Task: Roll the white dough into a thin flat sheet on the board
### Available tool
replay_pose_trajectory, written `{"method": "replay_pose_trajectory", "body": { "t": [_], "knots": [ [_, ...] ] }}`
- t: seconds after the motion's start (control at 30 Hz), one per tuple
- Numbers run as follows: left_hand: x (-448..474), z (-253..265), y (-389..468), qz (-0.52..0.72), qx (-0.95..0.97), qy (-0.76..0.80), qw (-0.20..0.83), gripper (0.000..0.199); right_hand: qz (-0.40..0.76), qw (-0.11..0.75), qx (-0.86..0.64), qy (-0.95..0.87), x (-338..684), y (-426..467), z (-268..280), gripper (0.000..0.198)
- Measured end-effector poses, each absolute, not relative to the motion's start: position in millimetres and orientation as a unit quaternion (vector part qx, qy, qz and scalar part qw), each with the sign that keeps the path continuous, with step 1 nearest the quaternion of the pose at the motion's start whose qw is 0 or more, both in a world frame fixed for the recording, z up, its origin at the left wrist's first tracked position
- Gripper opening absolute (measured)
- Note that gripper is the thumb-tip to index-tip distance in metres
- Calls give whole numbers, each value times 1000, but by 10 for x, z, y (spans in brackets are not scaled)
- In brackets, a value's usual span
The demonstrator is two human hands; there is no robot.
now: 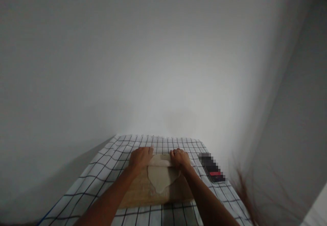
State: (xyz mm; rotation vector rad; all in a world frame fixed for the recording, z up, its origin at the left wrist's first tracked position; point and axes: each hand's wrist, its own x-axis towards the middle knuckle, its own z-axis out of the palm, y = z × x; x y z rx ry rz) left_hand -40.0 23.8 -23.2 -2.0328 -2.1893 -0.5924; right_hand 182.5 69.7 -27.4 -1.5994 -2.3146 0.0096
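Observation:
A flat sheet of pale dough point(162, 179) lies on a wooden board point(139, 194), its near end tapering to a blunt point. Across the far part of the dough rests a light-coloured rolling pin point(160, 162). My left hand point(141, 158) is closed over the pin's left end, and my right hand point(180, 157), with a ring on one finger, over its right end. Both hands cover the ends of the pin. The dough reaches under the pin, and its near part shows between my forearms.
A white cloth with a black grid point(102, 175) covers the table. To the right of the board, near the table's edge, lies a phone point(217, 177), partly pixelated. A pale wall point(158, 66) rises behind the table. Blurred reddish-brown strands point(242, 185) show at lower right.

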Motion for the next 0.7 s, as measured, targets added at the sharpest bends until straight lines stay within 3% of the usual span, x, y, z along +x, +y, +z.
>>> {"method": "replay_pose_trajectory", "body": {
  "t": [0.3, 0.5, 0.7],
  "knots": [
    [-481, -214, 694, -164, -635, -753, 53, 58, 26, 183, -620, -762, 1718, 1083, -329, 48],
    [-528, -185, 898, -162, -641, -749, 38, 65, 39, 175, -627, -758, 1710, 1342, -387, 37],
    [-558, -207, 994, -170, -649, -742, 8, 59, 38, 164, -612, -772, 1699, 1467, -380, 33]
  ]
}}
